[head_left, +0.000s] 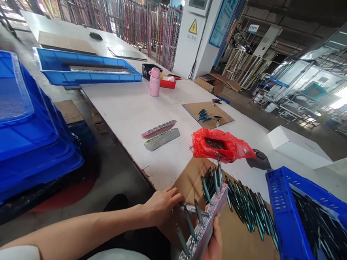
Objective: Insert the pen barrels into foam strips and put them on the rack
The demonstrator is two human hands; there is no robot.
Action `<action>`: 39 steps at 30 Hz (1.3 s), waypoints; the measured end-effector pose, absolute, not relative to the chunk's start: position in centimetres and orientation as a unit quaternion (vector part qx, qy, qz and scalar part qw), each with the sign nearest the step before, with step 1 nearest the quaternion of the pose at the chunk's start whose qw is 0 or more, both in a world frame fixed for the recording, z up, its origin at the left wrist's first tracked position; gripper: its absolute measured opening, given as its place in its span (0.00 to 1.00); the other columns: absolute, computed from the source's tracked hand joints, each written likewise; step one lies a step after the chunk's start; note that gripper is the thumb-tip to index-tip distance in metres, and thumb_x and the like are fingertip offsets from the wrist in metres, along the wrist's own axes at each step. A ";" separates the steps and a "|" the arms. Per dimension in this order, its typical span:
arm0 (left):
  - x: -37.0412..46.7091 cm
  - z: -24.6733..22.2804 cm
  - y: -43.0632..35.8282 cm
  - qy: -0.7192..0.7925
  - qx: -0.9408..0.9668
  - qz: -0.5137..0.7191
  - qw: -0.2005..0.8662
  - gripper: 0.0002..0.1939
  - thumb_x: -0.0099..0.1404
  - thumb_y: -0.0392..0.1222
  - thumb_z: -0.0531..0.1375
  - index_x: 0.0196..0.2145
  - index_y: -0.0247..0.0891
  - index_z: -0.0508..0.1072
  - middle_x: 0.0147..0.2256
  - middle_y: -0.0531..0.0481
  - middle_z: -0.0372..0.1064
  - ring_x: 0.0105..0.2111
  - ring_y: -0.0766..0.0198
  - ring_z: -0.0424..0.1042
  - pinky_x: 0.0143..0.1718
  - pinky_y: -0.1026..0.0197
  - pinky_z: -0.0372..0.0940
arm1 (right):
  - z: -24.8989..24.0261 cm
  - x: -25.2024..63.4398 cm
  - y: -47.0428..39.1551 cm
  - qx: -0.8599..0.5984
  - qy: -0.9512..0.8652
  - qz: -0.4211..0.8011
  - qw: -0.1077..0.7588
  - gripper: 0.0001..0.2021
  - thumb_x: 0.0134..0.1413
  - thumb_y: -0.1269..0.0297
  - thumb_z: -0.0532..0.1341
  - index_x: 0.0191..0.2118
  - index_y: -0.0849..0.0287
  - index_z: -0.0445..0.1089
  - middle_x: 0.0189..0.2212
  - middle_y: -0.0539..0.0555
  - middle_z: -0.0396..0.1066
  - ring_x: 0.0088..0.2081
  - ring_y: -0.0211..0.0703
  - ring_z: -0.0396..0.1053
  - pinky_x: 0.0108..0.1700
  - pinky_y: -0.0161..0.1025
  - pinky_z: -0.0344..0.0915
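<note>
The right hand (214, 243) is clamped on a speckled bar (204, 228) bearing slim green pieces (190, 227). The left hand (164, 204) pinches a silvery object (191, 209) beside it, left of a green pile (248, 206) on cardboard (233, 245).

A long, glitter-speckled bar (205, 228) with a pinkish side is slanting away, diagonally tilted. Slim, dark green lure bodies (191, 226) are jutting from its speckled face, spaced along its length. A slender silvery tool (189, 208) is reaching crosswise toward its middle.
</note>
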State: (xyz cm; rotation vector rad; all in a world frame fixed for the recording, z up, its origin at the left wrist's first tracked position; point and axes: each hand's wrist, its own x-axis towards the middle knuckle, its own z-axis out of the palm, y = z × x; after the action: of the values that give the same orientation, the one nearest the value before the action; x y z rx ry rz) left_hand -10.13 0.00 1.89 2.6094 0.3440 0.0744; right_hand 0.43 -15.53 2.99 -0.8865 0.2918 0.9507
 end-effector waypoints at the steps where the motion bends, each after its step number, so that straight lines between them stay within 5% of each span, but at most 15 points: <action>1: -10.1 1.8 0.0 0.126 0.959 0.027 0.254 0.16 0.55 0.32 0.53 0.42 0.44 0.61 0.38 0.51 0.62 0.39 0.62 0.63 0.34 0.64 0.60 | 2.8 0.5 -15.5 -0.410 0.139 0.435 0.789 0.13 0.37 0.56 0.65 0.32 0.55 0.71 0.29 0.47 0.74 0.33 0.41 0.71 0.39 0.40 0.69; 7: -9.9 2.7 0.8 0.111 0.953 0.019 0.282 0.15 0.55 0.35 0.55 0.41 0.44 0.62 0.38 0.52 0.63 0.38 0.62 0.65 0.35 0.64 0.60 | 2.3 0.7 -15.0 -0.433 0.110 0.401 0.800 0.14 0.39 0.52 0.63 0.32 0.56 0.71 0.26 0.47 0.73 0.30 0.38 0.70 0.32 0.35 0.67; 16: -9.8 1.5 0.4 0.148 0.943 0.041 0.294 0.16 0.54 0.32 0.52 0.42 0.44 0.63 0.36 0.52 0.64 0.38 0.63 0.64 0.37 0.65 0.60 | 3.3 0.2 -14.1 -0.416 0.105 0.419 0.800 0.19 0.42 0.49 0.60 0.39 0.55 0.70 0.35 0.50 0.73 0.39 0.44 0.70 0.40 0.43 0.67; 29: -9.9 2.1 0.2 0.164 0.933 0.064 0.314 0.21 0.50 0.28 0.52 0.41 0.45 0.64 0.36 0.53 0.65 0.36 0.63 0.65 0.33 0.66 0.58 | 2.2 0.2 -13.8 -0.431 0.110 0.394 0.804 0.14 0.43 0.51 0.60 0.33 0.54 0.70 0.24 0.45 0.71 0.30 0.40 0.69 0.39 0.40 0.66; 39: -9.9 1.9 0.3 0.168 0.925 0.066 0.334 0.22 0.48 0.28 0.54 0.41 0.45 0.64 0.36 0.52 0.65 0.36 0.63 0.66 0.34 0.66 0.59 | 3.4 -0.1 -13.1 -0.415 0.117 0.393 0.813 0.14 0.44 0.50 0.59 0.35 0.49 0.71 0.32 0.44 0.73 0.32 0.39 0.70 0.39 0.39 0.66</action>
State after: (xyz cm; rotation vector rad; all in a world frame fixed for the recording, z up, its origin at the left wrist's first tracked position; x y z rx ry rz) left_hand -9.86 0.31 1.94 2.4155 0.4397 0.1723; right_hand -0.09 -13.06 3.39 -0.8857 0.2496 0.8381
